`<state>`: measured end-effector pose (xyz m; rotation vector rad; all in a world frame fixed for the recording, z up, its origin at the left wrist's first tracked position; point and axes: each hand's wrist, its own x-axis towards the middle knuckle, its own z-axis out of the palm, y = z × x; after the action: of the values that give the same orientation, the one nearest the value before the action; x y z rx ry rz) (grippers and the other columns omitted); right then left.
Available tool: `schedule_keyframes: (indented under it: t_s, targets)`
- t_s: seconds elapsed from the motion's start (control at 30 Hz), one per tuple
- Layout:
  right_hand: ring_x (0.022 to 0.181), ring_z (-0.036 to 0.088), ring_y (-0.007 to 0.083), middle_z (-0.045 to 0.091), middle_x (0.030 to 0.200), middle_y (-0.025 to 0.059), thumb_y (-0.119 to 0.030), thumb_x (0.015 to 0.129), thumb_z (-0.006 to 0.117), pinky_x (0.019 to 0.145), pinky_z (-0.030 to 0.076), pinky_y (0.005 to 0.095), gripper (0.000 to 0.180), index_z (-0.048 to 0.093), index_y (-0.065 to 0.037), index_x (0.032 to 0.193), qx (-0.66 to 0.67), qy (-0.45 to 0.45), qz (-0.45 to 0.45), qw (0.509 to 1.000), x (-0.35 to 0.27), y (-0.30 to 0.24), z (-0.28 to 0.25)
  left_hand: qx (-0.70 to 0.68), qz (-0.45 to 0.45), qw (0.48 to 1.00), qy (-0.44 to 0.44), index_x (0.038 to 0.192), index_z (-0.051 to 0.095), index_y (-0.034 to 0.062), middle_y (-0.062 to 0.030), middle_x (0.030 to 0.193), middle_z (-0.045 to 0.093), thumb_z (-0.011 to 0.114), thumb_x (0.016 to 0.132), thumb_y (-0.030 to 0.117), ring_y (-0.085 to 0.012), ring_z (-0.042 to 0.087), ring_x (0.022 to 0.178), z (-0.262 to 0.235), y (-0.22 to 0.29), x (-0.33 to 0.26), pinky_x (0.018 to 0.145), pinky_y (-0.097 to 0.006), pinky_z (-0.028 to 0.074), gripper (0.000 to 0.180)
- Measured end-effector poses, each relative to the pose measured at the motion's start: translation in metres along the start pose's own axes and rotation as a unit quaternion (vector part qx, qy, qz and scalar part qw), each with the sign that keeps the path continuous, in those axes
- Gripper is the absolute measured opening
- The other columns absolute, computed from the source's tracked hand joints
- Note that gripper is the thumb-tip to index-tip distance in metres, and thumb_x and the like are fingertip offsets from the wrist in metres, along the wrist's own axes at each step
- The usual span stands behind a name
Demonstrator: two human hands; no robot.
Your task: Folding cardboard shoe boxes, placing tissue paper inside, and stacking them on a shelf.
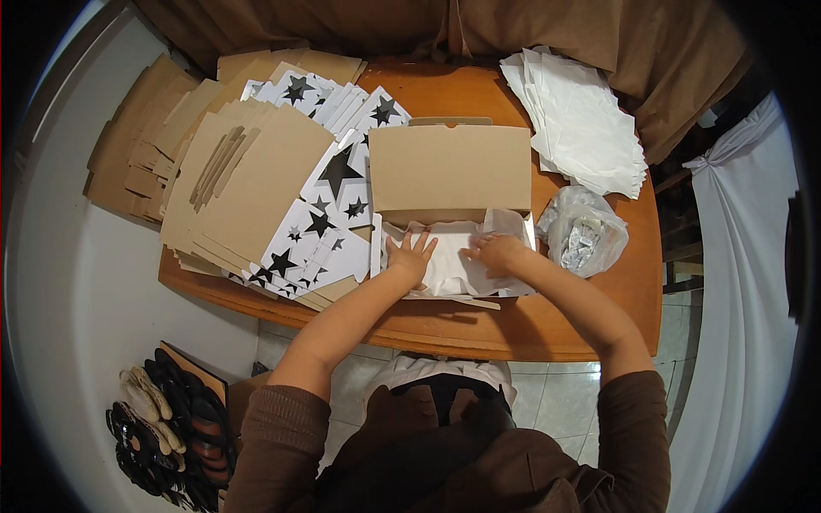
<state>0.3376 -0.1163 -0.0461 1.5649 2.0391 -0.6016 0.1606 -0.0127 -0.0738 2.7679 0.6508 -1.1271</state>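
Currently we have both hands inside an open cardboard box point(451, 171) that sits near the front edge of the wooden table point(513, 329), roughly at its middle. The box lid stands raised behind the tray, plain brown side toward us. White tissue paper point(453, 265) lines the tray and laps over its right wall.

Our left hand point(410, 255) lies flat on the tissue at the left side of the tray, fingers spread and palm down; it grasps nothing and only presses on the paper. Our right hand point(496, 253) rests on the tissue at the right side of the tray, fingers loosely curled against the paper; whether it pinches a fold we cannot tell.

Left of the box, a large pile of flattened box blanks point(256, 184) covers the left half of the table, some plain brown, some white with black stars point(338, 171). More brown blanks point(137, 137) overhang the left rear corner. A stack of white tissue sheets point(581, 120) lies at the right rear corner. A clear plastic bag point(586, 231) of small packets sits just beside the right wall of the box. Sandals point(167, 419) stand on the floor below the left front corner.
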Motion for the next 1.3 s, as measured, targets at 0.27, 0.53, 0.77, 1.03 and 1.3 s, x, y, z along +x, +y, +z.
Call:
schedule_keyframes:
  t_s: [0.27, 0.53, 0.77, 1.03, 1.3]
  targets:
    - [0.118, 0.053, 0.0258, 0.059, 0.124, 0.0108, -0.021, 0.090, 0.046, 0.111, 0.020, 0.0427, 0.036, 0.063, -0.009, 0.119, -0.200, -0.137, 0.129, 0.961, -0.012, -0.014, -0.006, -0.002, -0.077, 0.997, -0.003, 0.150, 0.003, 0.0205, -0.0037, 0.156, -0.006, 0.075, 0.072, 0.040, -0.0356, 0.016, 0.140, 0.009, 0.004, 0.008, 0.102, -0.066, 0.024, 0.108]
    - [0.120, 0.052, 0.0227, 0.057, 0.129, 0.0080, -0.026, 0.091, 0.046, 0.108, 0.023, 0.0440, 0.037, 0.062, -0.010, 0.119, -0.223, -0.041, 0.176, 0.958, -0.001, -0.015, 0.008, 0.066, -0.088, 0.992, -0.054, 0.144, 0.029, 0.0125, -0.0121, 0.152, 0.021, 0.067, 0.079, 0.031, -0.0344, 0.030, 0.135, -0.002, 0.012, 0.000, 0.102, -0.063, 0.025, 0.077]
    - [0.117, 0.052, 0.0218, 0.063, 0.119, 0.0058, -0.026, 0.090, 0.047, 0.107, 0.022, 0.0445, 0.033, 0.068, -0.013, 0.111, -0.225, -0.041, 0.165, 0.959, 0.010, -0.002, 0.041, 0.212, -0.050, 0.974, 0.056, 0.119, 0.060, 0.0145, -0.0061, 0.120, 0.059, 0.059, 0.085, 0.023, -0.0235, 0.057, 0.109, -0.001, 0.017, -0.012, 0.091, -0.047, 0.035, 0.035]
    - [0.095, 0.062, 0.0269, 0.068, 0.098, 0.0073, -0.015, 0.080, 0.057, 0.083, 0.048, 0.0374, 0.019, 0.071, -0.007, 0.090, -0.001, 0.054, 0.085, 0.995, -0.011, -0.001, -0.025, 0.015, 0.027, 0.963, 0.268, 0.104, 0.063, 0.0116, -0.0053, 0.097, 0.064, 0.061, 0.081, 0.018, -0.0234, 0.061, 0.096, -0.023, -0.025, -0.055, 0.081, -0.040, 0.043, 0.024]
    - [0.082, 0.062, 0.0295, 0.065, 0.082, 0.0110, -0.012, 0.080, 0.060, 0.073, 0.049, 0.0409, 0.010, 0.066, -0.005, 0.084, 0.168, 0.411, -0.126, 0.887, -0.042, -0.060, -0.060, -0.202, -0.011, 0.815, 0.543, 0.094, 0.062, 0.0037, -0.0112, 0.087, 0.063, 0.058, 0.082, 0.008, -0.0311, 0.060, 0.082, 0.009, -0.070, -0.135, 0.070, -0.041, 0.046, 0.014]
